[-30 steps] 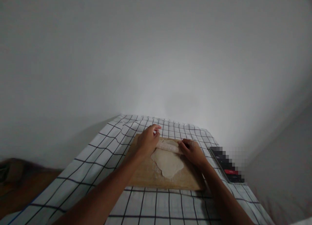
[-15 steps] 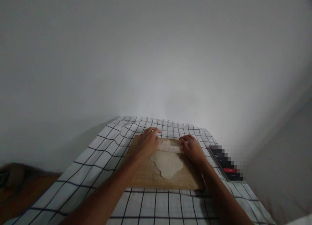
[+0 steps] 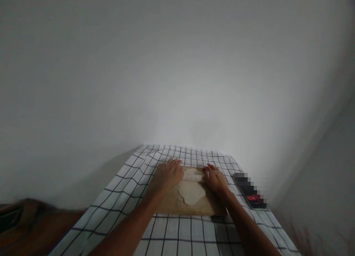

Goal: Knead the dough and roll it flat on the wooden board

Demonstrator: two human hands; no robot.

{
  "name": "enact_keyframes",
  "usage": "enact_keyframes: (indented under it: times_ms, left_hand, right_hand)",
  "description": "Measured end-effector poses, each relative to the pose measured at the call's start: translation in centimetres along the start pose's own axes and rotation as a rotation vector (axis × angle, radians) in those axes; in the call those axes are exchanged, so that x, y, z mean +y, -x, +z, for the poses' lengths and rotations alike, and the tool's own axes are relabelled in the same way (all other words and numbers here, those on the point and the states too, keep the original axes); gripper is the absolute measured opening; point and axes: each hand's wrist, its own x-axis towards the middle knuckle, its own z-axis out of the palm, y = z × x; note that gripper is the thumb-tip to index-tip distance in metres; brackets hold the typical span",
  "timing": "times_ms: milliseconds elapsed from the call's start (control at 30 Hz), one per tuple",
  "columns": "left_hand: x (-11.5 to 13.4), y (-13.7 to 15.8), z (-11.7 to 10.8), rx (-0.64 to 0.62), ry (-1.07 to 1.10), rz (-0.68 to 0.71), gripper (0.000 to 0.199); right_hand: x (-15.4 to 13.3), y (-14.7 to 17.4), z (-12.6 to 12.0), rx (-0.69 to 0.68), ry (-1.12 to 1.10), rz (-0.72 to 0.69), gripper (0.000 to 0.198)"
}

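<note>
A pale sheet of dough [image 3: 192,194] with an uneven edge lies on a wooden board [image 3: 180,210]. Across its far part runs a light-coloured rolling pin [image 3: 193,177], of which only the middle shows between my hands. My left hand [image 3: 172,171] rests on the pin's left end with its fingers stretched forward. On the right end lies my right hand [image 3: 215,177], palm down, fingers also extended rather than wrapped round. Both hands cover the pin's ends.
A white cloth with dark grid lines [image 3: 116,197] covers the table under the board. To the right lies a dark flat item with a red patch [image 3: 251,198], partly blurred out. A plain wall [image 3: 177,82] stands behind the table; brown things show at lower left.
Both hands' fingers have gone from bent to stretched out over the rolling pin. The pin stays across the far part of the dough. The whole view has shifted slightly.
</note>
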Motion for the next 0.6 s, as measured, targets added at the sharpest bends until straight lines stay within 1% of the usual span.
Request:
enact_keyframes:
  times_ms: [100,233,333,433,533,600]
  left_hand:
    - [0.1,1.4,-0.3,0.013,-0.026,0.063,0.042]
    - [0.6,3.8,-1.3,0.003,-0.016,0.142,0.044]
    - [1.1,5.7,-2.3,0.015,0.005,0.114,0.049]
    - [1.6,7.4,-3.2,-0.01,0.034,0.073,0.052]
    - [2.0,8.7,-3.9,-0.012,0.04,0.081,0.053]
    - [2.0,9.1,-4.2,-0.014,0.033,0.099,0.053]
  right_hand:
    - [-0.6,0.9,-0.6,0.001,0.02,-0.046,0.039]
    - [-1.5,2.5,-1.7,0.019,0.023,-0.107,0.04]
    - [-2.0,4.0,-2.2,0.012,0.026,-0.105,0.038]
    - [-2.1,5.5,-1.9,0.022,0.021,-0.098,0.036]
    - [-2.0,6.5,-1.4,0.027,0.02,-0.059,0.038]
    - [-1.9,6.7,-1.3,0.001,0.02,-0.055,0.041]
